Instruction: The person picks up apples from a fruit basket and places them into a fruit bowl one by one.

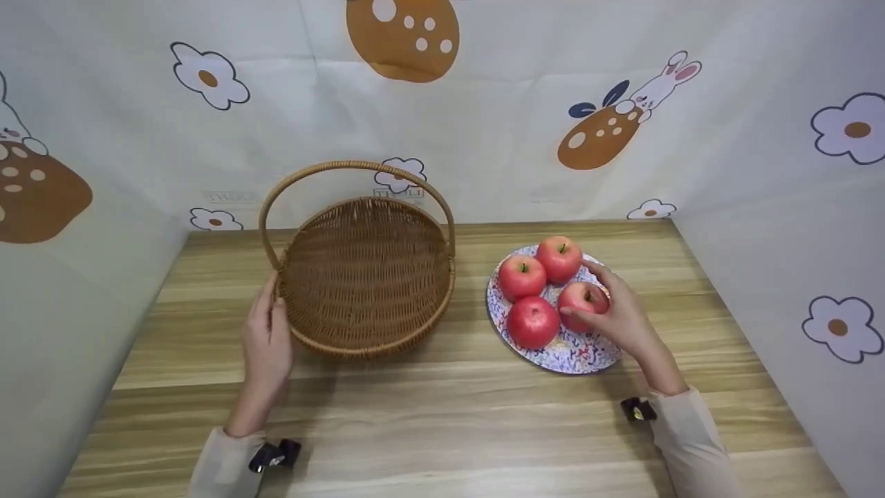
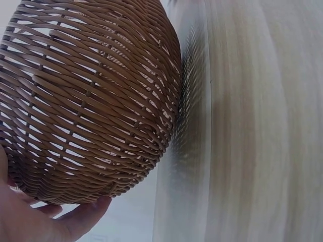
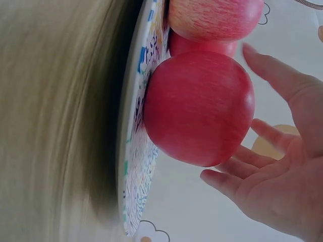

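A round wicker basket (image 1: pixel 366 277) with a tall arched handle stands on the left of the table. My left hand (image 1: pixel 268 339) rests against its left side near the handle's base; in the left wrist view the fingers (image 2: pixel 86 217) lie along the outer weave. On the right, a patterned plate (image 1: pixel 553 356) carries several red apples. Around the right-hand apple (image 1: pixel 579 304) my right hand (image 1: pixel 622 318) spreads its thumb and fingers. From the right wrist, the thumb (image 3: pixel 272 70) stands off this apple (image 3: pixel 199 108), while some fingertips pass behind it.
The wood-grain table (image 1: pixel 429 429) is bordered by pale cloth walls (image 1: pixel 511 138) printed with rabbits and flowers. Three other apples sit close together on the plate: one at the back (image 1: pixel 559 259), one at left (image 1: pixel 522 278), one in front (image 1: pixel 533 323).
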Demonstrator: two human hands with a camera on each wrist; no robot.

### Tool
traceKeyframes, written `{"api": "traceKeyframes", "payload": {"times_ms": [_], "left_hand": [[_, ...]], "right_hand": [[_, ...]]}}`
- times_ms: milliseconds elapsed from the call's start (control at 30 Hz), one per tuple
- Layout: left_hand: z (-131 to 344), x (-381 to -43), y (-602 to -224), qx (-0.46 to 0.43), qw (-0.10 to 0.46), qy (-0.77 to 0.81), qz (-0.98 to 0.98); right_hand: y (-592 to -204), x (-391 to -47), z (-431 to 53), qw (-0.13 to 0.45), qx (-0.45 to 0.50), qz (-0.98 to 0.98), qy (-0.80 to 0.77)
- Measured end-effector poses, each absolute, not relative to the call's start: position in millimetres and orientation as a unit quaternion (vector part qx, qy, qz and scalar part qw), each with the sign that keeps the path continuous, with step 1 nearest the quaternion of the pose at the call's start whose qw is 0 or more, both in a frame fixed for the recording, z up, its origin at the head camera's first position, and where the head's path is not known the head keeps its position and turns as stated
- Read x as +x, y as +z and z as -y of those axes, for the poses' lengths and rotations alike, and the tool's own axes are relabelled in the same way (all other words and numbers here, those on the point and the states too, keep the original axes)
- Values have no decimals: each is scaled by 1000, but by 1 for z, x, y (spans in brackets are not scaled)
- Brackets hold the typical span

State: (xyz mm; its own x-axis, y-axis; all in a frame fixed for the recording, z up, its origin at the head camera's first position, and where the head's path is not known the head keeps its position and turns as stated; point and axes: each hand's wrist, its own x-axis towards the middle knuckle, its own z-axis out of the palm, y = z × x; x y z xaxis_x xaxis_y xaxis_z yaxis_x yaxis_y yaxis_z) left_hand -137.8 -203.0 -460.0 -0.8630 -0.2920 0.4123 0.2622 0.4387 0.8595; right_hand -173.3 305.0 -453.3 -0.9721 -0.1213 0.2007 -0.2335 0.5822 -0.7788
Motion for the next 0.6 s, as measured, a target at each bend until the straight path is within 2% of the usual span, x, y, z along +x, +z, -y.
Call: {"api": "traceKeyframes", "payload": {"times_ms": [300, 600], "left_hand": [[199, -129, -449, -9, 270, -481, 834], [189, -119, -442, -50, 255, -397, 881]], "right_hand": [[-454, -171, -307, 77, 95, 889, 441], [-449, -163, -307, 73, 76, 905, 412]]}}
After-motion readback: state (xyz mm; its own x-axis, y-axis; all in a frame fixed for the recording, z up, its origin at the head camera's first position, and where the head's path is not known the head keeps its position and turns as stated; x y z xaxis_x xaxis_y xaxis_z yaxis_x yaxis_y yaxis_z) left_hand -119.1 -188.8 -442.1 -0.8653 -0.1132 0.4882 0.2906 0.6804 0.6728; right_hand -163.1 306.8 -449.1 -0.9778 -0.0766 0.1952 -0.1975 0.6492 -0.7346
